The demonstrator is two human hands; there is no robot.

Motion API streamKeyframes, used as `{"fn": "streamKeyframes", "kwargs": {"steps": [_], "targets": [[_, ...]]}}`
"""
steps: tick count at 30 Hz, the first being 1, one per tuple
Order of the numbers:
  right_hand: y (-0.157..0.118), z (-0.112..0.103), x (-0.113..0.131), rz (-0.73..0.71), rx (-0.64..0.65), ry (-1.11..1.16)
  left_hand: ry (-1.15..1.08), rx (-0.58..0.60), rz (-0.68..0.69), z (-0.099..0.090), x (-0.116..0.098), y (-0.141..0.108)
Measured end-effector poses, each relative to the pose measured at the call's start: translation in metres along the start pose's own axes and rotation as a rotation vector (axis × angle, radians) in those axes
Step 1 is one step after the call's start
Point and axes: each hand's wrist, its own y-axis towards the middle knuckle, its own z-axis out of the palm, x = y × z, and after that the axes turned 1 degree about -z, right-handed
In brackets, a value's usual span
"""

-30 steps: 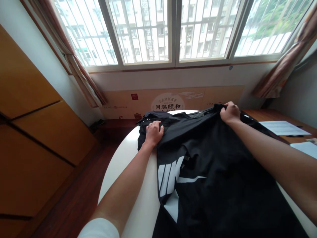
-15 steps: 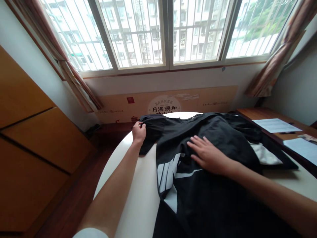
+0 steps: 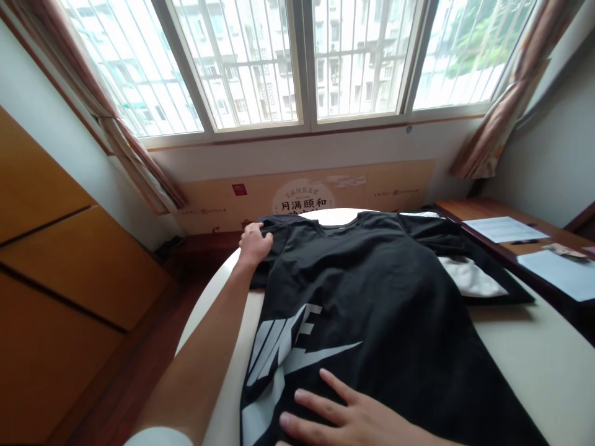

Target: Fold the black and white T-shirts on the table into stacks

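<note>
A black T-shirt with a large grey-white print lies spread on a white round table, its neckline toward the window. The printed side has folds near the lettering. My left hand rests on the sleeve at the shirt's left, thumb apart from the fingers; the fingertips are partly hidden. Low in the view, my right hand lies on the shirt's front below the print, palm down with fingers spread. The lower end of the shirt runs out of view.
The white table shows at right and left of the shirt. A dark flat item with white cloth on it lies at the right. Beyond stands a wooden desk with paper sheets. Wooden cabinets are at left.
My right hand has moved down and toward me over the shirt. The shirt's front lies flatter and wider, and more of the print shows. My left hand's pinch on the sleeve has loosened.
</note>
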Motion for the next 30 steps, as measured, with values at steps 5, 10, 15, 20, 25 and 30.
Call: {"fn": "streamKeyframes", "kwargs": {"steps": [5,10,15,20,25,30], "targets": [[0.003,-0.009,-0.003,-0.059,0.021,0.128,0.229,0.387,0.263,0.026,-0.01,-0.021],[-0.002,-0.019,-0.004,-0.091,0.095,0.288,0.366,0.288,0.186,0.041,0.005,-0.037],[-0.01,-0.029,0.001,-0.055,0.109,0.377,0.362,0.241,0.103,0.041,0.008,-0.038],[-0.019,-0.033,0.003,-0.055,0.135,0.388,0.357,0.292,0.099,0.041,0.008,-0.035],[-0.037,-0.041,-0.002,0.113,0.104,0.227,0.355,0.315,0.102,0.042,0.009,-0.035],[-0.047,-0.077,-0.016,0.276,0.248,0.371,0.364,0.342,0.121,0.043,0.011,-0.034]]}}
